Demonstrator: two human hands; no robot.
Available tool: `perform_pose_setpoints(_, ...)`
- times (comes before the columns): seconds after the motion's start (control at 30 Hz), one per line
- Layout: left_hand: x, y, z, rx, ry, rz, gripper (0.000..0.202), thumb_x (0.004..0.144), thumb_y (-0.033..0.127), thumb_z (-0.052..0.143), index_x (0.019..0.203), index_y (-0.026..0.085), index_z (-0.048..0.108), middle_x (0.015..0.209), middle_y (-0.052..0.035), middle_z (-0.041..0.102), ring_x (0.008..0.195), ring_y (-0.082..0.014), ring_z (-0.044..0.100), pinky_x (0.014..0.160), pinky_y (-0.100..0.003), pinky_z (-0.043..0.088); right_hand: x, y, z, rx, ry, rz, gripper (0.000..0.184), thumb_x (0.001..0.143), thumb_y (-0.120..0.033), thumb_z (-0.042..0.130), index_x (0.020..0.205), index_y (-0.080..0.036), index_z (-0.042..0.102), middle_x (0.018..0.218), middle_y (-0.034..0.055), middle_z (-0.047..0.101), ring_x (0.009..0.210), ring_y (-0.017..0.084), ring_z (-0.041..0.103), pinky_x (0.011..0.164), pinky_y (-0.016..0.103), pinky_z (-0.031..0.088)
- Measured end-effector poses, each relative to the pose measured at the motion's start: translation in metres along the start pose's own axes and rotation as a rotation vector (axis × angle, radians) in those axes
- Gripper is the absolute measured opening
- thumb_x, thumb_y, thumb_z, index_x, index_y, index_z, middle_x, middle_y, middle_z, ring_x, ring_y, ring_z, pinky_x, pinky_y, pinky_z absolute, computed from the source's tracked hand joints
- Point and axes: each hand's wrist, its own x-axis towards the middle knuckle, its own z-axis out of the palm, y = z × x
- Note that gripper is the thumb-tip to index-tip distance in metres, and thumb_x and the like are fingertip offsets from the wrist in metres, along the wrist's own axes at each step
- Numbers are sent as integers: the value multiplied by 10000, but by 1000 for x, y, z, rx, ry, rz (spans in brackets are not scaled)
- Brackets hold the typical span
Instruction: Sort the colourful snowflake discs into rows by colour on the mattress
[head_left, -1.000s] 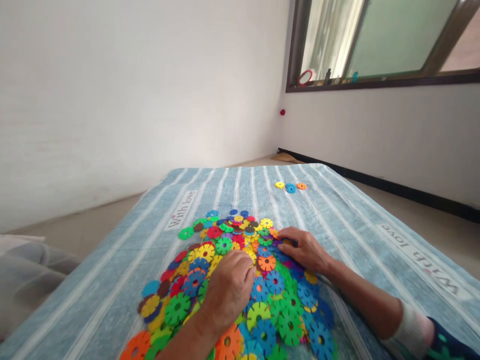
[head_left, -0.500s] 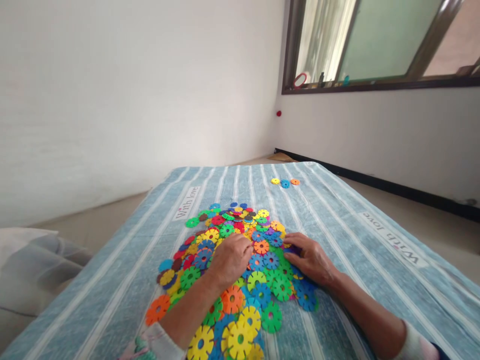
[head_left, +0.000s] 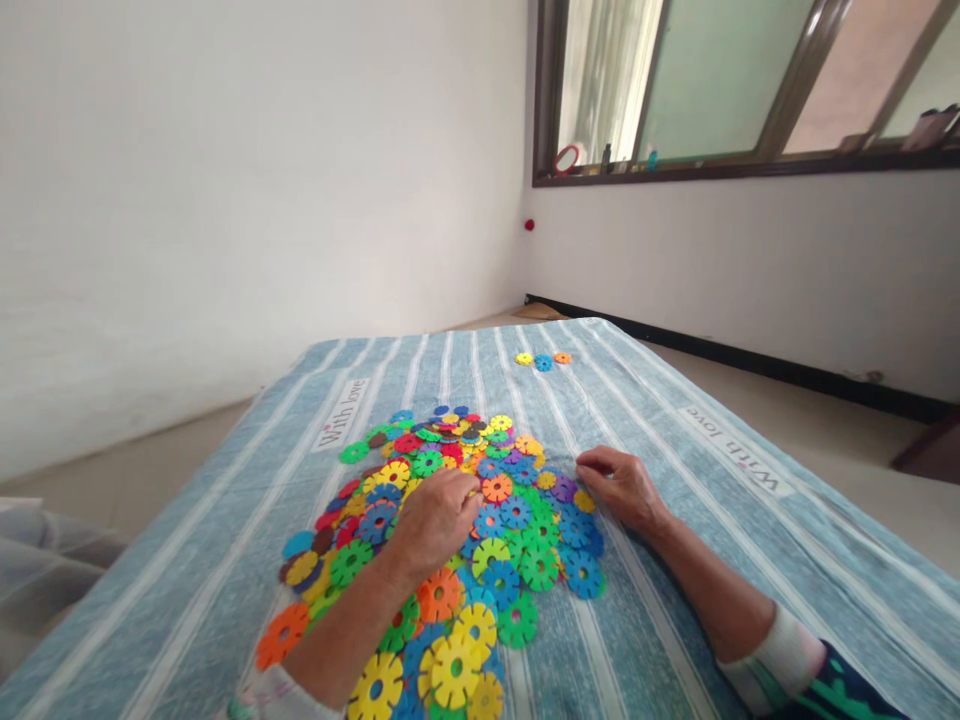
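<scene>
A heap of flat plastic snowflake discs (head_left: 442, 530) in many colours lies spread on a blue striped cloth (head_left: 675, 520). My left hand (head_left: 435, 515) rests knuckles-up on the middle of the heap, fingers curled down onto the discs by an orange disc (head_left: 496, 488). My right hand (head_left: 621, 485) sits at the heap's right edge on the cloth, fingers bent and close together beside a purple disc (head_left: 564, 488). What the fingers of either hand grip, if anything, is hidden.
Three separate discs, yellow, blue and orange (head_left: 542, 360), lie in a row at the far end of the cloth. White walls stand behind and to the left. A window (head_left: 735, 85) with small items on its sill is at upper right. Grey fabric (head_left: 45, 580) is at left.
My right hand has slid off the discs to the heap's right edge. My left hand stays on the heap. The view has shifted, so the heap sits further left and lower.
</scene>
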Motion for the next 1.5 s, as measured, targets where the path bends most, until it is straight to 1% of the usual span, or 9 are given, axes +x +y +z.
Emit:
perform_pose_setpoints(0.1, 0, 1, -1, 15, -16, 1, 225, 835, 186, 431, 664, 180, 577, 668, -19, 571, 727, -161, 546, 682, -261, 408, 1, -1, -4, 17, -61, 10, 140, 766, -260, 571, 785, -165, 672, 750, 30, 652, 691, 160, 594, 664, 281, 458)
perform_pose_setpoints(0.2, 1, 1, -3, 26, -22, 0, 222, 836, 189, 432, 678, 180, 588, 685, -25, 584, 738, -165, 553, 691, -266, 413, 3, -7, -11, 39, -189, -39, 150, 762, -284, 604, 809, -168, 686, 798, 42, 645, 723, 164, 590, 670, 283, 460)
perform_pose_setpoints(0.3, 1, 0, -2, 49, -16, 1, 222, 836, 188, 427, 696, 182, 599, 692, -28, 589, 742, -169, 558, 690, -271, 418, 4, -12, -18, 47, -292, -103, 193, 743, -325, 653, 871, -190, 707, 955, 67, 629, 864, 192, 593, 771, 313, 461)
perform_pose_setpoints(0.43, 1, -4, 3, 55, 9, 18, 226, 842, 203, 422, 713, 189, 607, 694, -29, 594, 750, -173, 560, 699, -276, 427, 5, -16, -26, 10, -390, -115, 307, 694, -392, 708, 943, -213, 714, 1137, 98, 562, 1080, 250, 530, 928, 371, 401)
perform_pose_setpoints(0.6, 0, -9, 6, 54, 48, 38, 256, 852, 225, 405, 701, 198, 611, 694, -30, 593, 730, -168, 557, 686, -269, 435, 5, -23, -28, -56, -526, -178, 451, 631, -440, 750, 1031, -240, 692, 1213, 107, 523, 1143, 280, 489, 955, 399, 380)
perform_pose_setpoints(0.77, 0, -9, 4, 72, 45, 37, 249, 846, 208, 406, 710, 197, 615, 704, -33, 603, 733, -168, 562, 678, -270, 443, 4, -27, -25, -126, -509, -212, 457, 566, -359, 806, 996, -242, 702, 1180, 107, 548, 1111, 300, 507, 924, 424, 396)
perform_pose_setpoints(1.03, 1, -11, 6, 22, 84, 63, 258, 848, 218, 409, 721, 190, 631, 687, -39, 605, 713, -176, 555, 667, -286, 438, 4, -21, -22, -91, -474, -206, 385, 523, -264, 828, 888, -235, 708, 1113, 72, 578, 1035, 258, 541, 895, 389, 417)
perform_pose_setpoints(1.3, 1, -10, 6, 36, 50, 50, 252, 861, 222, 412, 723, 184, 620, 711, -40, 605, 739, -177, 565, 698, -291, 443, 5, -18, -22, -13, -490, -155, 324, 531, -202, 817, 825, -203, 682, 1113, 60, 569, 1048, 228, 532, 906, 353, 403)
perform_pose_setpoints(1.5, 0, -8, 6, 53, 47, 47, 258, 866, 212, 401, 734, 181, 620, 709, -39, 605, 741, -177, 564, 694, -293, 443, 4, -21, -23, 34, -488, -166, 294, 540, -173, 806, 792, -194, 655, 1074, 42, 583, 979, 200, 546, 862, 327, 419)
